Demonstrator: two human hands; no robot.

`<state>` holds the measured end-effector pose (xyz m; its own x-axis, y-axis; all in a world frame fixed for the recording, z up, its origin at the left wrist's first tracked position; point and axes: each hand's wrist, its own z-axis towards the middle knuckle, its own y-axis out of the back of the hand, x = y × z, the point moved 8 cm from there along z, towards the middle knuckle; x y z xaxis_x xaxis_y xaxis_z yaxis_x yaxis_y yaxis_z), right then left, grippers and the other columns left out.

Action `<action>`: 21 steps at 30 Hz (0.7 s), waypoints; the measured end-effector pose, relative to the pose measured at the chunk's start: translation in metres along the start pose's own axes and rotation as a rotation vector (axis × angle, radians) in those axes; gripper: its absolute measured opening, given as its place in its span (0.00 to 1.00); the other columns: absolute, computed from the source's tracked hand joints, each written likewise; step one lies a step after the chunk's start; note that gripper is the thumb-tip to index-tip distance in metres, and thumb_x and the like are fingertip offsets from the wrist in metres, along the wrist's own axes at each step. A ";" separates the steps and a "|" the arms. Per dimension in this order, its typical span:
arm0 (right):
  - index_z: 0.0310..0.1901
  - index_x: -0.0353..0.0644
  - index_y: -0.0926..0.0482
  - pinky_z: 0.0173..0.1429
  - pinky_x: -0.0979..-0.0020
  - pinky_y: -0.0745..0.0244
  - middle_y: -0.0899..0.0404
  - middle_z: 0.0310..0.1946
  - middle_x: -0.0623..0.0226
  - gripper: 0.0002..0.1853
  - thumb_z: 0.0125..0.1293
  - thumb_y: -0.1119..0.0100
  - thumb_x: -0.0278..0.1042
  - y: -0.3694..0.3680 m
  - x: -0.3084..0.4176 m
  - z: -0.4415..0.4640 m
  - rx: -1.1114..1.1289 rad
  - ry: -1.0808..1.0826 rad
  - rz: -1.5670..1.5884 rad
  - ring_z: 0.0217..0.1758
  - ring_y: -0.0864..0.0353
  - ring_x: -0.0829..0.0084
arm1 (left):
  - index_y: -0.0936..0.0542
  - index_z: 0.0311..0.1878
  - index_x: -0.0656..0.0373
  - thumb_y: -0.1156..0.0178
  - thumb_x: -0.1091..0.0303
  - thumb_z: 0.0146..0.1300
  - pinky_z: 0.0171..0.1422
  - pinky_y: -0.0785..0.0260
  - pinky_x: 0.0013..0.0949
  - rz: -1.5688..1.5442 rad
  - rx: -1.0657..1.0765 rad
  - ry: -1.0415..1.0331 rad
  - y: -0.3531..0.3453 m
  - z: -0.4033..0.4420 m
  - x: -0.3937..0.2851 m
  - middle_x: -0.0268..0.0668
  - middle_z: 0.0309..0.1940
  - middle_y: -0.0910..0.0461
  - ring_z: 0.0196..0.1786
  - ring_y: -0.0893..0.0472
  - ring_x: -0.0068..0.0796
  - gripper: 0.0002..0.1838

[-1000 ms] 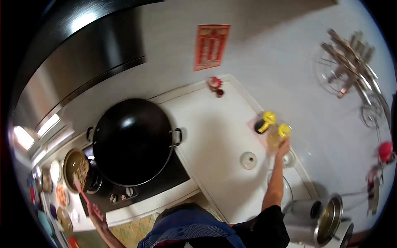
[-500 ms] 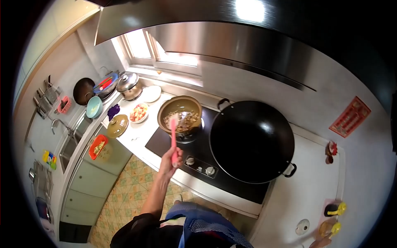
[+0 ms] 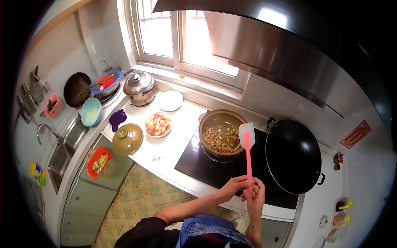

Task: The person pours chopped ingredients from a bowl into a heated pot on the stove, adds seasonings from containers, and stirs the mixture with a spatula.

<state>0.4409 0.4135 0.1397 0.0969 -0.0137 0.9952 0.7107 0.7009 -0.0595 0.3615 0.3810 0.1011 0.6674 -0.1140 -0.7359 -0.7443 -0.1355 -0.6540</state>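
A spatula [image 3: 248, 159] with a pink handle and a pale, translucent head is held upright over the stove's front. My left hand [image 3: 235, 188] has its fingers closed on the handle. Lower on the same handle, my right hand [image 3: 255, 196] is wrapped round it. Just behind and left of the spatula head is a brown clay pot [image 3: 212, 120] on the burner, with small browned pieces [image 3: 219, 142] spread over its bottom. The spatula head is raised out of the pot, overlapping its right rim in the view.
A large black wok [image 3: 292, 161] covers the stove's right side. Left of the stove are a bowl of chopped pieces [image 3: 158, 124], a white plate [image 3: 171, 100], a brown lid [image 3: 127, 139] and a steel pot [image 3: 139, 87]. An orange container [image 3: 96, 170] hangs at the counter edge.
My left hand has lifted the spatula from the pot and brought it right. My right hand has left the yellow-topped jars and joined on the handle. The view has turned.
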 end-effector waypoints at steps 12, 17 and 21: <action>0.45 0.39 0.21 0.35 0.68 0.27 0.21 0.31 0.57 0.13 0.57 0.41 0.22 -0.080 0.103 0.065 -0.057 0.344 -0.994 0.31 0.20 0.60 | 0.31 0.61 0.62 0.51 0.54 0.70 0.62 0.37 0.32 0.203 0.053 0.006 0.093 -0.084 -0.054 0.39 0.53 0.25 0.55 0.25 0.29 0.24; 0.40 0.39 0.19 0.36 0.64 0.26 0.21 0.28 0.56 0.09 0.56 0.42 0.26 -0.109 0.079 0.124 0.234 0.287 -1.020 0.32 0.21 0.56 | 0.23 0.45 0.58 0.43 0.59 0.64 0.44 0.28 0.27 0.168 -0.783 0.034 0.287 -0.220 0.003 0.33 0.35 0.21 0.37 0.22 0.22 0.13; 0.40 0.40 0.19 0.38 0.61 0.25 0.20 0.29 0.53 0.09 0.58 0.43 0.30 -0.116 0.023 0.180 0.197 0.297 -0.962 0.34 0.19 0.53 | 0.28 0.28 0.52 0.48 0.66 0.58 0.24 0.35 0.21 -0.119 -1.293 -0.283 0.404 -0.327 0.023 0.25 0.20 0.29 0.22 0.29 0.15 0.04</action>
<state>0.2352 0.4597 0.1834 -0.2660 -0.7891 0.5537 0.4540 0.4042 0.7940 0.0840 0.0020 -0.1228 0.5808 0.1503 -0.8001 -0.0170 -0.9804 -0.1964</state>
